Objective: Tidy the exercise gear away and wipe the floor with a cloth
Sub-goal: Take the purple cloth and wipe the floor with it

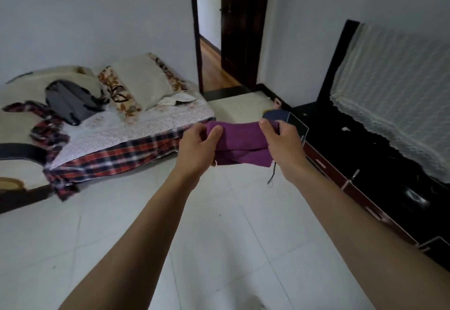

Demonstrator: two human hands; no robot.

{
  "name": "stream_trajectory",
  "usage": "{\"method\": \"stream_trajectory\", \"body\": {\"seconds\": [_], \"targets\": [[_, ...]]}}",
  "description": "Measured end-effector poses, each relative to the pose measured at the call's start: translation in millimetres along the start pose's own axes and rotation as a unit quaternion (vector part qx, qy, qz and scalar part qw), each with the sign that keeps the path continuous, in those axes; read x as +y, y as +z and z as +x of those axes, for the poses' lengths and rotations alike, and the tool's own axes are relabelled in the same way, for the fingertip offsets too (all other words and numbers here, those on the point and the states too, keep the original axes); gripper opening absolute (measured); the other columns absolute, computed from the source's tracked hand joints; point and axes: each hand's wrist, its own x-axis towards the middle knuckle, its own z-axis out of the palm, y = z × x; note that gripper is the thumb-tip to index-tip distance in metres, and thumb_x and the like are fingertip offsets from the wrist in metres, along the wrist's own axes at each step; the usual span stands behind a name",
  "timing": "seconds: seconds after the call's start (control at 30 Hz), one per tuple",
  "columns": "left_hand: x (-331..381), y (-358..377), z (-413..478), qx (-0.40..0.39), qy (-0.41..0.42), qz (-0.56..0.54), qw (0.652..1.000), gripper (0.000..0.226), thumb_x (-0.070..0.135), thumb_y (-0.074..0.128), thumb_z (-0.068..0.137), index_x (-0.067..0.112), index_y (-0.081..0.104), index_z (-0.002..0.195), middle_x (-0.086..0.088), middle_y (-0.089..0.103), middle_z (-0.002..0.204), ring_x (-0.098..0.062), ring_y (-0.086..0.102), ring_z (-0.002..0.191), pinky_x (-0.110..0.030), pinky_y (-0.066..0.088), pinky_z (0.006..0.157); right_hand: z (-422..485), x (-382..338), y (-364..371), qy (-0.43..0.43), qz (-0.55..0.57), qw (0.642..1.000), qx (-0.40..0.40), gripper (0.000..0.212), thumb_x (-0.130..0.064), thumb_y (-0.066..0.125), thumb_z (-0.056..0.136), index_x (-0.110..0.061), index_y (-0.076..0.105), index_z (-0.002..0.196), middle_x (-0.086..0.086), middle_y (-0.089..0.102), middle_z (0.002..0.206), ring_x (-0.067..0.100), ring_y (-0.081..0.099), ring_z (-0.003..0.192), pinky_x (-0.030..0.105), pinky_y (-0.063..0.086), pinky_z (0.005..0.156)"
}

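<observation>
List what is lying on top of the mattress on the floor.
A grey backpack, a red plaid garment, a plain pillow and a floral pillow lie on the mattress. Whatever is under the backpack and pillows is covered.

Mattress (136, 127) (backpack (70, 101), pillow (143, 80)) on tiled floor (121, 224)

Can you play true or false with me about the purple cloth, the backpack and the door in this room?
1. Both the left hand and the right hand grip the purple cloth. True.
2. The cloth lies flat on the floor. False: it is held up above the floor.
3. A grey backpack lies on the mattress. True.
4. The dark door is shut. False: it stands open.
</observation>
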Motion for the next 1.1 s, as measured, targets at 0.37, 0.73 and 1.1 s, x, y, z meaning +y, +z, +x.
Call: {"method": "stream_trajectory", "body": {"seconds": [0.37,0.73,1.1], "targets": [[11,139,103,-0.104,0.013,0.002,0.995,0.027,0.033,0.051,0.101,0.009,0.061,0.108,-0.008,0.064,0.089,-0.018,0.062,0.066,-0.025,0.050,0.049,108,51,-88,0.039,0.027,0.993,0.104,0.040,-0.041,0.055,0.099,-0.003,0.064,0.093,0.017,0.069,0.096,0.024,0.068,0.083,0.034,0.054,0.067],[47,254,196,-0.160,0.048,0.028,0.986,0.024,0.031,0.051,0.102,0.009,0.059,0.107,-0.009,0.063,0.092,-0.020,0.062,0.066,-0.029,0.054,0.052,216,74,-165,0.052,0.057,0.983,0.165,0.036,-0.042,0.055,0.099,-0.008,0.065,0.092,0.010,0.070,0.094,0.020,0.069,0.083,0.029,0.053,0.064],[23,335,320,-0.224,0.034,-0.018,0.974,0.018,0.027,0.055,0.100,0.011,0.063,0.103,-0.008,0.065,0.089,-0.021,0.064,0.069,-0.028,0.055,0.052,335,113,-177,0.086,0.011,0.971,0.223,0.033,-0.043,0.053,0.100,-0.014,0.062,0.085,-0.001,0.062,0.080,0.008,0.058,0.068,0.017,0.041,0.053]]}}
